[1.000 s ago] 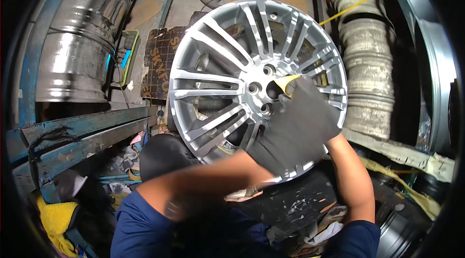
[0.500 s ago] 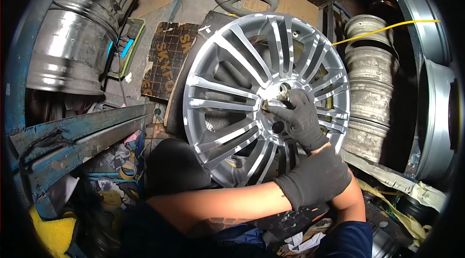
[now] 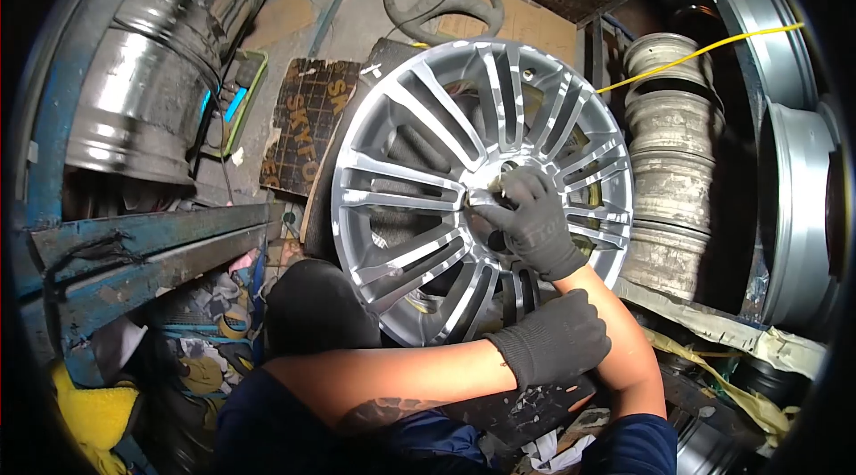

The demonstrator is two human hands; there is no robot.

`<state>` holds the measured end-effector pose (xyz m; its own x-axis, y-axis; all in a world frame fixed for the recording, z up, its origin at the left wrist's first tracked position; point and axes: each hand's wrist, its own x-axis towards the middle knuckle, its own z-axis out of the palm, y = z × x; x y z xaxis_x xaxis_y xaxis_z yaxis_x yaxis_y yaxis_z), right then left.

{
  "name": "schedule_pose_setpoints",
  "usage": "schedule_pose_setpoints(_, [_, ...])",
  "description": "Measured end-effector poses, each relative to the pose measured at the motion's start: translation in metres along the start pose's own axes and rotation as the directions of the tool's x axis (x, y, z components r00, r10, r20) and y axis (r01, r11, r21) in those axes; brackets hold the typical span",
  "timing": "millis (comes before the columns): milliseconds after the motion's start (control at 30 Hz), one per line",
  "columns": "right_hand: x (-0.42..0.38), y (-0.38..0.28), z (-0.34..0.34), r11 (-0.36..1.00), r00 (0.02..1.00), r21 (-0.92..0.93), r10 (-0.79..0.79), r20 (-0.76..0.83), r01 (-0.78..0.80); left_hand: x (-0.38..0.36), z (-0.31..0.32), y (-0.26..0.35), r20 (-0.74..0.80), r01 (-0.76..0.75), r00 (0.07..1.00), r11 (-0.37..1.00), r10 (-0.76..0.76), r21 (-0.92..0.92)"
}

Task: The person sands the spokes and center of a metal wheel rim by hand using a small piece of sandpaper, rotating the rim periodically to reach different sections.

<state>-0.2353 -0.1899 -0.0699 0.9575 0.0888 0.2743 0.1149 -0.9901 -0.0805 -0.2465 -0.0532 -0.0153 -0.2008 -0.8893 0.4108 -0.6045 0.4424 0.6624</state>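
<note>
Wheel [image 3: 432, 125] beside stacked rims [image 3: 673, 176]; left hand [image 3: 563, 341] clenched, right hand [image 3: 539, 227] over hub [image 3: 486, 174], grip unclear.

Hard white light glares off the hub of the alloy wheel [image 3: 487, 174] and streaks the polished rims [image 3: 134, 109]; fisheye distortion bows the margins, corners fade to black, the centre looks sharp.

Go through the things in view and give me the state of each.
Right hand: gloved, fingers bent at the hub; grip unclear.
Left hand: gloved, fingers curled in, at the right forearm.
Alloy wheel: spoked face toward the camera, no tyre fitted.
Wheel barrels on the right: stacked end to end, blotchy.
Yellow cord: strung out, slightly bowed.
Yellow cloth: crumpled.
SKYFO-printed board: edges worn.
</note>
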Motion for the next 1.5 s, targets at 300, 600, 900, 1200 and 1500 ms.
schedule_pose_setpoints(300, [-0.001, 0.006, -0.013, 0.997, 0.998, 0.044, 0.055, 0.013, -0.056, 0.005, 0.007, -0.001, 0.057, -0.02, 0.998, 1.0, 0.019, 0.018])
schedule_pose_setpoints(600, [-0.054, 0.008, -0.066, 0.876, 0.865, 0.016, 0.479, -0.149, -0.483, 0.011, -0.046, -0.03, 0.148, 0.012, 0.989, 0.993, -0.03, 0.121])
schedule_pose_setpoints(900, [-0.097, -0.038, -0.103, 0.621, 0.582, 0.254, 0.784, -0.215, -0.742, -0.063, -0.169, -0.129, -0.062, 0.39, 0.92, 0.896, -0.386, 0.211])
schedule_pose_setpoints(1200, [-0.175, -0.014, -0.1, 0.451, 0.467, 0.381, 0.883, -0.055, -0.807, -0.149, -0.199, -0.153, -0.271, 0.841, 0.537, 0.482, -0.799, 0.244])
schedule_pose_setpoints(1500, [-0.211, -0.044, -0.089, -0.035, 0.258, 0.621, 0.891, 0.375, -0.783, -0.178, -0.189, -0.164, -0.199, 0.852, 0.516, 0.475, -0.833, 0.22])
